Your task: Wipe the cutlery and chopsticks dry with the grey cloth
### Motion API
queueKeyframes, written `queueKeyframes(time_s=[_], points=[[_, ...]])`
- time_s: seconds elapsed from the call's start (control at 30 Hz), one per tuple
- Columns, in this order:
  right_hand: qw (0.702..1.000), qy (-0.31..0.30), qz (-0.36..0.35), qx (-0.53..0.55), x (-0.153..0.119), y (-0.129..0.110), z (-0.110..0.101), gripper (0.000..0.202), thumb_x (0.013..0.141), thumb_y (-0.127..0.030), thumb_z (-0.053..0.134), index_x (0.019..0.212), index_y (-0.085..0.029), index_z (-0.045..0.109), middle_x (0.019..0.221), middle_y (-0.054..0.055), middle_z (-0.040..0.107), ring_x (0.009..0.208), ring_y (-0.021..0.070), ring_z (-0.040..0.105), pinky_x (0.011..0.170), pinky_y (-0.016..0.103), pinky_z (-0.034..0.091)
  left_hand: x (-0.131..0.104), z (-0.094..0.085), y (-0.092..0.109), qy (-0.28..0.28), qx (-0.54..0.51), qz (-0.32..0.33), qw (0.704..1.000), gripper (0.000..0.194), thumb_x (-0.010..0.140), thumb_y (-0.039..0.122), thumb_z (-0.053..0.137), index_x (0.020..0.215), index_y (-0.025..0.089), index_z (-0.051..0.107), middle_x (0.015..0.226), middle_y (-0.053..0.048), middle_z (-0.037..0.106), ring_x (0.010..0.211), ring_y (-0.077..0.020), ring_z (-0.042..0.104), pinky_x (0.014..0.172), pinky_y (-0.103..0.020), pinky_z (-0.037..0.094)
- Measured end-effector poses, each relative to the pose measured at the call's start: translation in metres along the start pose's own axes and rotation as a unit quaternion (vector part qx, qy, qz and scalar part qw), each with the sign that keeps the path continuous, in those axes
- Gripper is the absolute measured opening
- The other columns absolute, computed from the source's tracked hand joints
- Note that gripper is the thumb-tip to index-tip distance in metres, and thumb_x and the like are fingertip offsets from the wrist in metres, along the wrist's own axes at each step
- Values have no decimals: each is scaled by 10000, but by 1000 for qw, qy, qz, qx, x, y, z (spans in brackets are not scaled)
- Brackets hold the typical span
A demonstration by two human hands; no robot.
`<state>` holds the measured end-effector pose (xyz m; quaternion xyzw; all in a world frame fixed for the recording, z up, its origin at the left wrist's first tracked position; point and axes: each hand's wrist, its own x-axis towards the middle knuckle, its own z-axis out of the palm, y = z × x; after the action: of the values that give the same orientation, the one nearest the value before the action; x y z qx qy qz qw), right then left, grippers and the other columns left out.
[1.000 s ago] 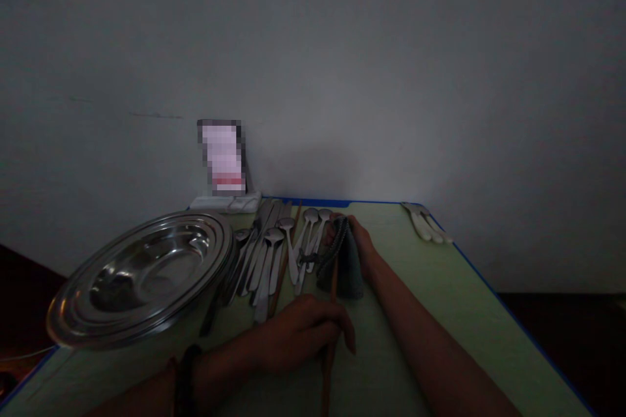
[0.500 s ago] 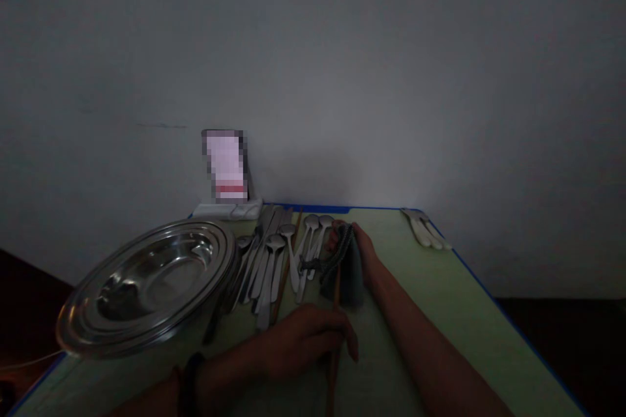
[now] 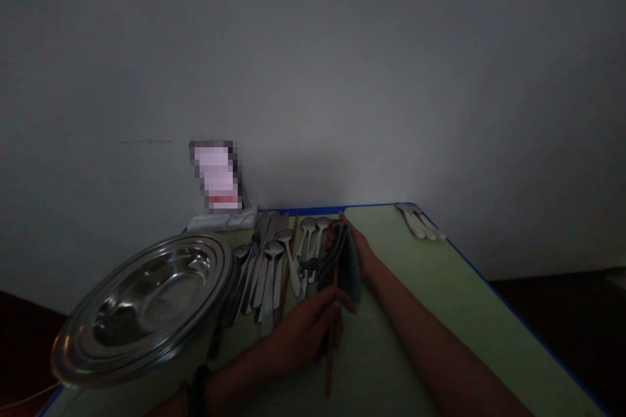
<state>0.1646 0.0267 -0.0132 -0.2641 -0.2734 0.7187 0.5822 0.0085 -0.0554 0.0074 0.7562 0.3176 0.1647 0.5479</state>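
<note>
From where I operate, the steel dishes (image 3: 161, 300) sit stacked and tilted at the left of the counter (image 3: 401, 319). Beyond them, the phone (image 3: 220, 176) stands propped by the wall (image 3: 313, 78), with a white item (image 3: 222, 219) at its foot. Next come the knives (image 3: 267, 228) and spoons (image 3: 274, 249), lying close together, with a thin brown rod (image 3: 294, 234) among them. My left grip (image 3: 313, 326), a dark band (image 3: 199, 391) at its wrist, is closed around the stick (image 3: 329, 371), whose near end sticks out below the fingers. The stick's far part runs up into the grey cloth (image 3: 349, 273), which my right grip (image 3: 359, 244) is clasping just beside the spoons. Well apart, near the counter's right edge, lies the white-handled cutlery (image 3: 419, 225).
</note>
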Motion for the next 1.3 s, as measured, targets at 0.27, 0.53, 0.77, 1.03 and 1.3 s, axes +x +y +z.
queueKeyframes(time_s=[0.27, 0.53, 0.77, 1.03, 1.3], points=[[999, -10, 34, -11, -5, -9, 5, 331, 706, -396, 436, 874, -178, 620, 625, 25, 627, 650, 209, 596, 649, 348, 474, -1, -3, -1, -7, -43, -18, 999, 286, 939, 361, 282, 1009, 190, 501, 697, 27, 493, 603, -108, 471, 545, -195, 381], [993, -80, 56, -68, -12, -8, 9, 392, 600, -154, 494, 963, -165, 640, 728, 10, 674, 656, 157, 607, 697, 291, 461, 0, -4, -1, 14, -24, -25, 999, 278, 932, 366, 300, 937, 179, 506, 701, 29, 472, 629, -110, 459, 570, -199, 374], [996, -12, -2, -90, -2, 0, 0, 287, 693, -285, 659, 957, -172, 653, 749, 19, 687, 663, 144, 627, 711, 281, 472, -4, -5, 8, -37, -5, -36, 999, 263, 900, 408, 375, 940, 178, 498, 689, 42, 454, 598, -101, 434, 554, -198, 357], [990, 33, -62, -126, 1, 1, 4, 294, 677, -403, 686, 839, -158, 674, 685, 30, 688, 702, 188, 648, 723, 322, 495, -7, -3, 10, -46, 7, -43, 998, 398, 903, 446, 307, 727, 158, 518, 626, 29, 453, 588, -107, 449, 572, -209, 365], [973, 112, -108, -170, 0, -3, 3, 311, 633, -434, 696, 813, -181, 690, 689, 2, 695, 785, 201, 634, 815, 328, 443, -3, -4, 7, -25, 34, -62, 997, 375, 874, 418, 350, 611, 172, 455, 583, 44, 419, 535, -94, 423, 525, -201, 342]])
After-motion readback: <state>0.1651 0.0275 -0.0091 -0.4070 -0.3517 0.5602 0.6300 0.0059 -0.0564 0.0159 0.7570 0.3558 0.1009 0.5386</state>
